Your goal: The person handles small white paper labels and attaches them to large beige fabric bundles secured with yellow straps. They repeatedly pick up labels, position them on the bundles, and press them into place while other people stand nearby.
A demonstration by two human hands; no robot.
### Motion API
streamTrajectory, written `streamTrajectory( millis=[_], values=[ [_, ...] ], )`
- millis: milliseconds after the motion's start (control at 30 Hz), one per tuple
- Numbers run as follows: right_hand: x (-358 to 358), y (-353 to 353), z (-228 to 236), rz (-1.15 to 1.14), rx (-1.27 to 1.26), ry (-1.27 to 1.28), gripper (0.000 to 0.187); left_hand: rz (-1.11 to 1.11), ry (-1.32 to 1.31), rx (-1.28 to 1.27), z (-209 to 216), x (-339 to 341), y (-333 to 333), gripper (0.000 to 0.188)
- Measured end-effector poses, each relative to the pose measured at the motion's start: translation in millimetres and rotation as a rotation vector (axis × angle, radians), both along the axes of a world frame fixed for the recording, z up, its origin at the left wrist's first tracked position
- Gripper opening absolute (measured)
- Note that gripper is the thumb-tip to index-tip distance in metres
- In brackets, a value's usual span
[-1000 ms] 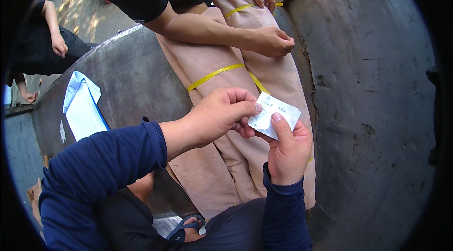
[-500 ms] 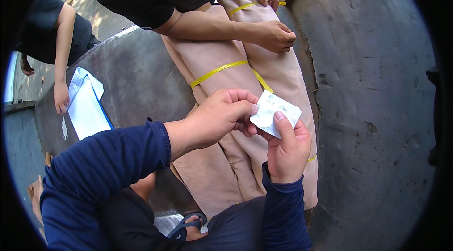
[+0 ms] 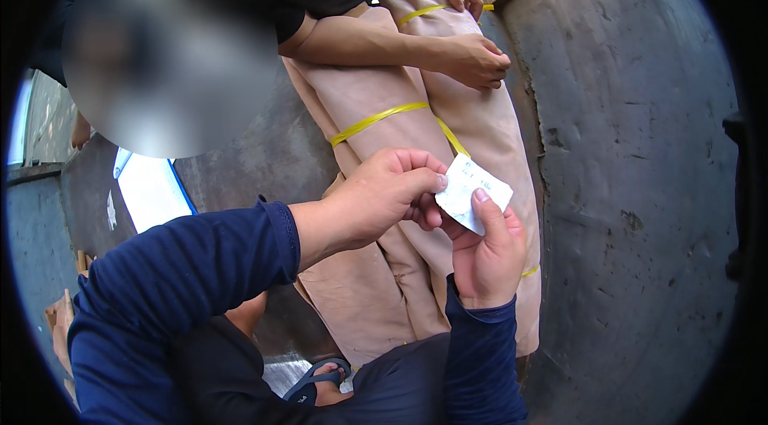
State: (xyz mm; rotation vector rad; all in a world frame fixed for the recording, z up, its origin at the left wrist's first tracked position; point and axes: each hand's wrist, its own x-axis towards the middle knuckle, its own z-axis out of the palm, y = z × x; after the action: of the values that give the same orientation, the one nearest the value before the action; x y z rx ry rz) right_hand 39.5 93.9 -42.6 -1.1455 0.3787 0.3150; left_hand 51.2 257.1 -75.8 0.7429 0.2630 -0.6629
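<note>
A small white paper slip (image 3: 470,190) with writing on it is held between my two hands. My left hand (image 3: 384,193) pinches its left edge between thumb and fingers. On the lower right, my right hand (image 3: 490,253) grips it with the thumb on top and the fingers beneath. Under my hands lie long pinkish-tan rolls of sheet material (image 3: 364,89), side by side, bound with yellow straps (image 3: 380,119). The paper covers part of the right-hand roll.
Across from me a co-worker's forearm and hand (image 3: 472,61) rest over the rolls. White sheets with a blue edge (image 3: 152,193) lie at the left on the dark metal bed (image 3: 256,129). A scuffed metal wall (image 3: 632,145) rises at the right.
The view has shifted slightly. At the upper left, a blurred disc now covers the second person and part of the white sheets. My grip on the slip looks the same.
</note>
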Motion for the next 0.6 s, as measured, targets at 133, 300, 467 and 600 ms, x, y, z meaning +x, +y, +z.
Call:
streamTrajectory(
  millis=[133,300,467,600],
  values=[
    [-1,3,-4,-0.024,0.036,0.022,0.024,0.015,0.023,-0.014,-2,-1,-2,0.015],
    [-5,9,-10,-0.072,-0.122,-0.062,0.023,0.042,0.064,-0.084,-3,1,-2,0.014],
    [-6,10,-11,-0.086,-0.166,-0.123,0.021,0.019,-0.011,0.138,0,2,-5,0.011],
    [-7,2,-4,-0.073,-0.123,-0.087,0.022,0.08,-0.044,0.253,8,5,-5,0.009]
  ],
)
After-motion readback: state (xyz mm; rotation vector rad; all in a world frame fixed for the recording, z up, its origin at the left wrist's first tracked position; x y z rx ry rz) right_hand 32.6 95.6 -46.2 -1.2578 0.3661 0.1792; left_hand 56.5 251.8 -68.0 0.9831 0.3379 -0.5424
